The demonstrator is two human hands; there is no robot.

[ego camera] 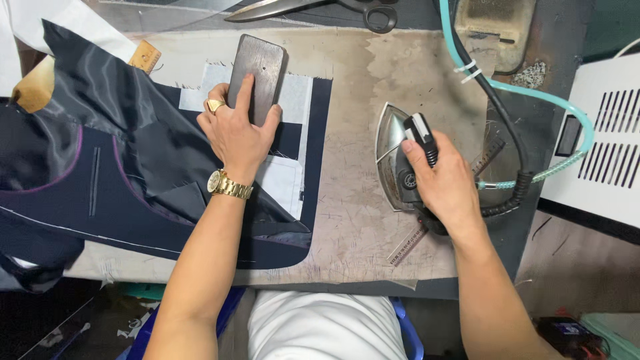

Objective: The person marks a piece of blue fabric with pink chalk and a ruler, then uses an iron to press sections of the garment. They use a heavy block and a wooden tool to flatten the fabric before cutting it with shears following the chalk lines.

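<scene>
On the padded desk (373,80), head view: one stained pressing surface, carrying dark navy cloth (133,173) with purple piping and white lining pieces spread over its left half.

Left hand (237,133): laid flat on a dark wooden block (257,77), fingers (245,90) pressed together along its face, thumb at the block's right edge. The block rests on the cloth near the far edge of the desk. Gold ring and gold watch (229,185) on this hand and wrist.

Right hand (443,183): fingers wrapped tight around the black handle of a steam iron (400,153). The iron sits on the bare pad to the right of the cloth, well apart from the block, point toward the far side.

Iron fittings: black cord (510,127) and pale green hose (527,93), tied together with white ties, running up and right.

Other items: large scissors (320,8) at the far edge; a clear ruler (407,245) lying under the iron; a white slotted case (603,140) at right; a wooden tool (145,57) beside the cloth's upper left.
</scene>
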